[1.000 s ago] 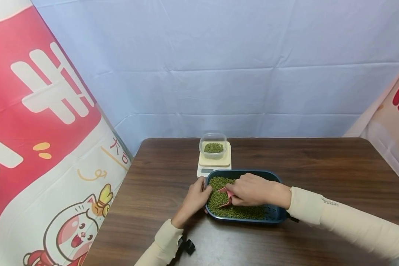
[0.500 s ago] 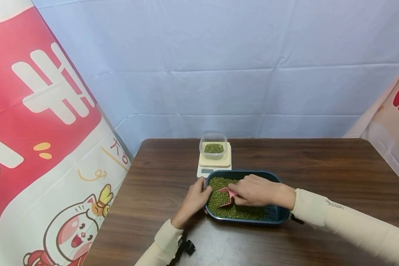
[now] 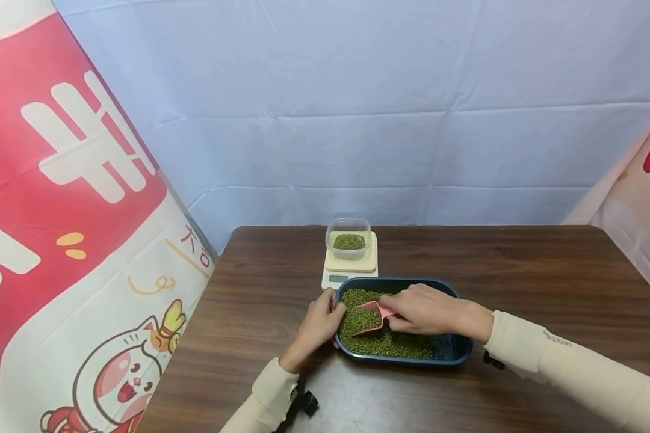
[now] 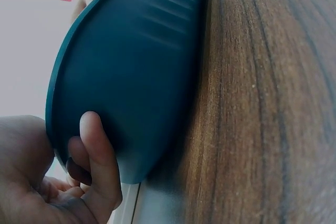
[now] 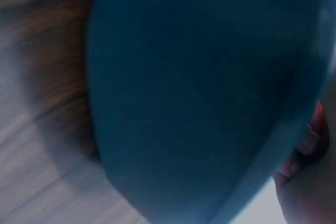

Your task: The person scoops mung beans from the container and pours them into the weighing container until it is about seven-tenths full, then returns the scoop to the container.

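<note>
A dark blue basin holds green mung beans, heaped toward its left side. My right hand grips the handle of a pink scoop, which lies among the beans with its mouth facing left and beans inside. At the basin's left end, my left hand pinches the rim between thumb and fingers. In the left wrist view, fingers of the left hand press against the basin's outer wall. The basin's wall hides most of the right hand in the right wrist view.
Behind the basin stands a kitchen scale bearing a clear plastic tub with some beans in it. Both rest on a brown wooden table. A pale cloth hangs behind the table.
My right hand has drawn slightly to the right with the scoop, whose bowl now shows beans inside and faces more upward. The left hand stays on the rim.
</note>
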Motion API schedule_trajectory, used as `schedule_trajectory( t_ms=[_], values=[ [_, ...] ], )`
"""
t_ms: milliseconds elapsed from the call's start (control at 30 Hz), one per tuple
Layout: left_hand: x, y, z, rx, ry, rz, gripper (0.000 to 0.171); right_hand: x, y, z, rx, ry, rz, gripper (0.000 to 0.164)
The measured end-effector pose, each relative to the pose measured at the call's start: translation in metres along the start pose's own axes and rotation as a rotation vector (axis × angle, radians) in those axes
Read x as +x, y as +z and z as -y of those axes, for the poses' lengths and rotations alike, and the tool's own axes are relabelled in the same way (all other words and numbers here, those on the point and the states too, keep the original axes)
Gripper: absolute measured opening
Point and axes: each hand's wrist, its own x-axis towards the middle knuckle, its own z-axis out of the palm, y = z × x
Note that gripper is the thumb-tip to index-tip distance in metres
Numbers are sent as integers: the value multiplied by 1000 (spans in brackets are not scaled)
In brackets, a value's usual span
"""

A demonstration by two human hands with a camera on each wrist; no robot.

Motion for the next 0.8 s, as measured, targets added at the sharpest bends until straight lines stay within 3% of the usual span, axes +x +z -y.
schedule_trajectory(
  t_ms=[633,800],
  values=[
    [0,0,0,14,-11,13,15,-15,4,-9,22,67,-57,13],
    [0,-1,-1,98,30,-28,16,-18,2,-11,17,79,-76,14]
  ],
)
